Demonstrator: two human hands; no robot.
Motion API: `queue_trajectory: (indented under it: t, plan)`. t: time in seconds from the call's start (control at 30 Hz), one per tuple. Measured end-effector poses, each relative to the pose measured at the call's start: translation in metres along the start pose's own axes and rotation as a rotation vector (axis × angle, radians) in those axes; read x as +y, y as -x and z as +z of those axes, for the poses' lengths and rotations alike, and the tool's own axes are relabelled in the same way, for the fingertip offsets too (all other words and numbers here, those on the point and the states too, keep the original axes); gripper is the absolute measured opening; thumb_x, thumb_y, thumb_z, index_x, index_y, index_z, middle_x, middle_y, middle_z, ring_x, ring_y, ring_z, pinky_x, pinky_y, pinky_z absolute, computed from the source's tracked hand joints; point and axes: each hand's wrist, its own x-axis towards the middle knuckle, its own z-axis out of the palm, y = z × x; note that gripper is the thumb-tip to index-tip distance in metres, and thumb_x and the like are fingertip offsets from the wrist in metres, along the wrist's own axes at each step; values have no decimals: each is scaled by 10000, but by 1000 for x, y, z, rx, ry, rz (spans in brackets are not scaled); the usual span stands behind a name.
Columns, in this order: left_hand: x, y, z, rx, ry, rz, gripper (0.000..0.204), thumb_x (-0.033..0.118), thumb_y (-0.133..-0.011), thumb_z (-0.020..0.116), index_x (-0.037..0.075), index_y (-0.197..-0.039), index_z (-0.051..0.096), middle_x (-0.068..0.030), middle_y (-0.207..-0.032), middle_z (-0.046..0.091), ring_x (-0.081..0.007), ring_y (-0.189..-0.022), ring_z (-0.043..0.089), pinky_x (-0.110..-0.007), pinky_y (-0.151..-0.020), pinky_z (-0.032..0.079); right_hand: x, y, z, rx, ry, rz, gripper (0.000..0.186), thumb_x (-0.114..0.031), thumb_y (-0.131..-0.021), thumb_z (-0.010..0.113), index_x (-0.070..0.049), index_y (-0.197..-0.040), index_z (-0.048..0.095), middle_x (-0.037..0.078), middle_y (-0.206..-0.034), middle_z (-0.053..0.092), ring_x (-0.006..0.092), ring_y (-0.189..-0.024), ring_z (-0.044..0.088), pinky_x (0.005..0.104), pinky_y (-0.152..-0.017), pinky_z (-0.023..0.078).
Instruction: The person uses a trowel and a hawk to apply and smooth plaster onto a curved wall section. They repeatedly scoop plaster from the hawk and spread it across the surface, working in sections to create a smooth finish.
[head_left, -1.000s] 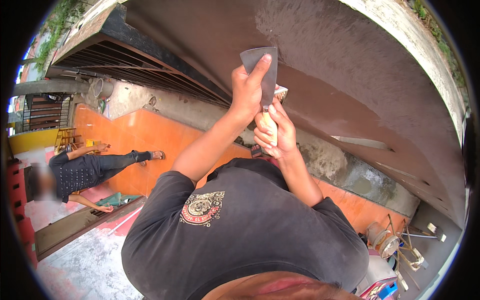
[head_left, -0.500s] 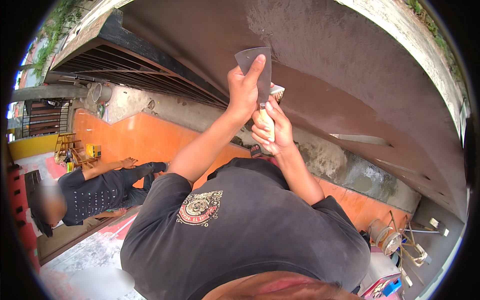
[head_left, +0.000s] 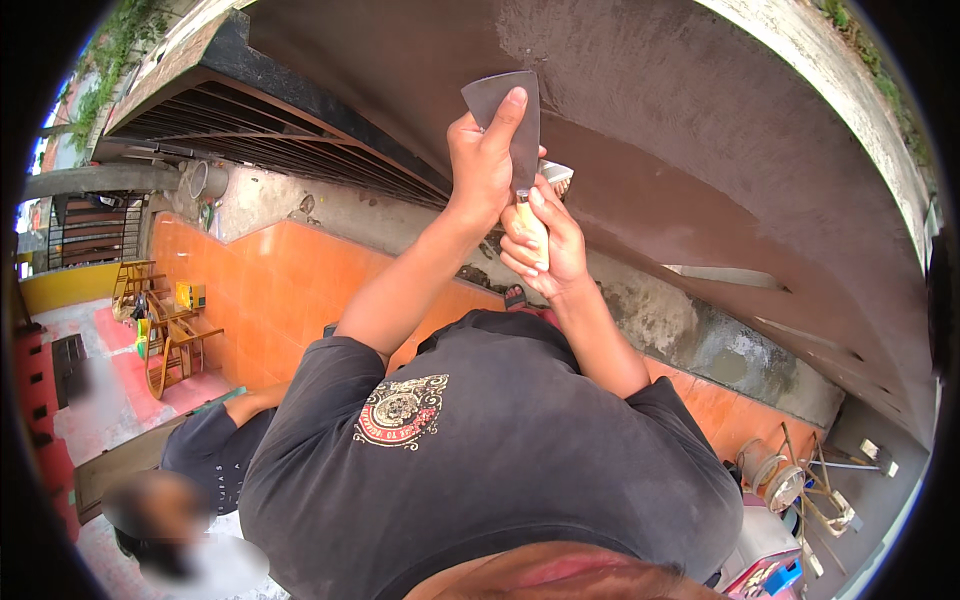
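Observation:
I grip a putty knife with both hands, raised above my chest. My left hand (head_left: 482, 165) is closed on its grey metal blade (head_left: 524, 140), the thumb lying on the face. My right hand (head_left: 550, 240) is wrapped round the pale wooden handle (head_left: 533, 233) just below. A small white-edged object (head_left: 556, 176) shows behind my hands; I cannot make out what it is or whether I touch it. Beyond them is a brown-grey plastered surface (head_left: 680, 120), with a patch of rougher, lighter finish.
A dark slatted metal structure (head_left: 260, 120) is upper left. Orange tiled floor (head_left: 250, 300) runs below a concrete strip (head_left: 710, 350). A co-worker (head_left: 200, 450) is at lower left near wooden chairs (head_left: 175, 345). Buckets (head_left: 775, 480) and wooden pieces (head_left: 830, 505) lie at lower right.
My hands and the putty knife have shifted a little upward and left. The co-worker has moved down the left side, uncovering more of the chairs.

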Motion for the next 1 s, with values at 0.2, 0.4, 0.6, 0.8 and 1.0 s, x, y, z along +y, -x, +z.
queue_trajectory:
  t: [0.2, 0.4, 0.6, 0.8, 1.0]
  plan:
    - [10, -6, 3, -115, 126, 191, 304, 364, -973, 744, 88, -865, 678, -2, -744, 630, -92, -602, 603, -273, -564, 559, -3, -3, 0, 37, -28, -2, 400, -310, -1108, 438, -240, -1498, 382, 47, -658, 419, 107, -376, 328, 240, -340, 316]
    - [-5, 1, 1, -38, -25, -1, 298, 359, -976, 737, 70, -910, 703, 1, -760, 654, -81, -638, 621, -281, -580, 571, 6, 7, -8, 7, -93, -21, 403, -312, -1100, 448, -275, -1493, 360, 45, -660, 426, 110, -360, 347, 247, -324, 318]
    - [-16, -2, -3, -65, -27, -55, 286, 336, -980, 735, 61, -911, 692, -8, -771, 657, -80, -641, 612, -279, -591, 565, 8, 8, -18, 75, -112, -26, 422, -313, -1098, 458, -281, -1503, 343, 44, -661, 429, 108, -355, 337, 247, -323, 315]
    - [-7, -5, 1, -63, 76, 124, 292, 343, -973, 746, 90, -846, 675, 14, -696, 624, -90, -577, 605, -260, -554, 542, 1, 3, -15, 64, -35, -2, 414, -311, -1100, 461, -269, -1501, 365, 45, -658, 429, 105, -366, 332, 243, -335, 318]
    - [-1, -3, 5, -40, 12, 26, 322, 378, -969, 744, 82, -867, 669, -3, -727, 635, -90, -599, 609, -268, -552, 553, 0, 1, -4, 5, -17, -18, 374, -310, -1103, 454, -260, -1469, 399, 39, -641, 416, 103, -361, 327, 237, -328, 316]
